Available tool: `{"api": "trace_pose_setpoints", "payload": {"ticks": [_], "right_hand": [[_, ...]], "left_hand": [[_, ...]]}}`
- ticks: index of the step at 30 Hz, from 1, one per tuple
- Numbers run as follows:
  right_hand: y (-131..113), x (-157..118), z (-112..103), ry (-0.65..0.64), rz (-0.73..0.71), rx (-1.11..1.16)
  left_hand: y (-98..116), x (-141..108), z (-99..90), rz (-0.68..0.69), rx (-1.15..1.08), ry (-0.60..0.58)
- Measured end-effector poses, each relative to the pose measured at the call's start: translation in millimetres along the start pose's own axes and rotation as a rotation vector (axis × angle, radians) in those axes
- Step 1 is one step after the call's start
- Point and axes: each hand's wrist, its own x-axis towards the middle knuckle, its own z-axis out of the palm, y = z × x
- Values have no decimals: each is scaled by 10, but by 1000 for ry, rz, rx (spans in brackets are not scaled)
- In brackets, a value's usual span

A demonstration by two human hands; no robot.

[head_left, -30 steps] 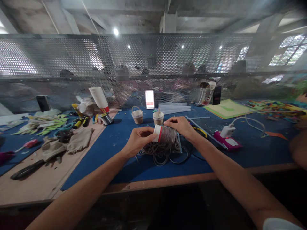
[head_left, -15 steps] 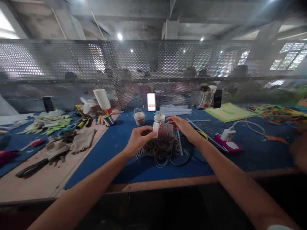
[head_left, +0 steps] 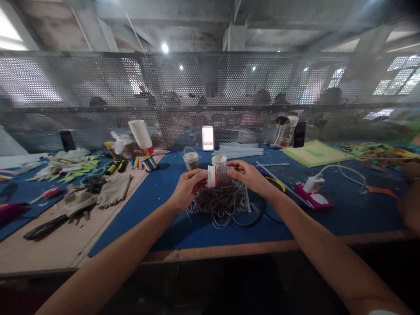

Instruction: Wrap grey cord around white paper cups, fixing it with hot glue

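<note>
A paper cup (head_left: 213, 176) with a white rim and a red band lies sideways in the air, its lower part wound with grey-brown cord. My left hand (head_left: 187, 189) is closed on the rim end, thumb on top. At the other end, my right hand (head_left: 246, 176) grips the cord-wrapped part between thumb and fingers. Beneath the cup spreads a tangled heap of the same cord (head_left: 221, 203). Just behind stand a small cord-covered basket with a handle (head_left: 191, 161) and a white cup with a stick in it (head_left: 219, 161).
A stack of paper cups (head_left: 140, 134) leans at the back left, near work gloves (head_left: 113, 191) and scissors (head_left: 93, 176). On the right are a pink power strip with a charger (head_left: 315, 197), yellow-green sheets (head_left: 315, 153) and a ruler-like strip (head_left: 284, 183). A lit phone (head_left: 208, 138) stands by the mesh.
My right hand has come in from the right and closed on the cord-wrapped end of the cup. My left hand keeps its grip on the rim end.
</note>
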Motion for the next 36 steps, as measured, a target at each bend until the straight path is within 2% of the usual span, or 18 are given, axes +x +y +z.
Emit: {"api": "trace_pose_setpoints", "payload": {"ticks": [6,9,16,21,27,32,34,36], "right_hand": [[-50,-39,28,-48,-72,-27],[-109,-75,39,-59,-131,-63],[-171,-99,72,41,-283,-160],[-144,-82,74,62,-324,-202],[-228,-121,44,108,-337,-185],[-289,-161,17,68,-312,-163],[-270,-152,-2,25,-306,-165],[-213,-120,-46,45,-282,-189]], "left_hand": [[34,12,-24,-127,-66,-53],[24,15,-36,-93,-22,-45],[30,-33,26,74,265,-7],[111,-93,121,73,343,-53],[61,-38,37,166,409,79],[-17,29,-61,188,275,164],[-22,40,-69,198,248,188],[-16,44,-65,203,233,196]]}}
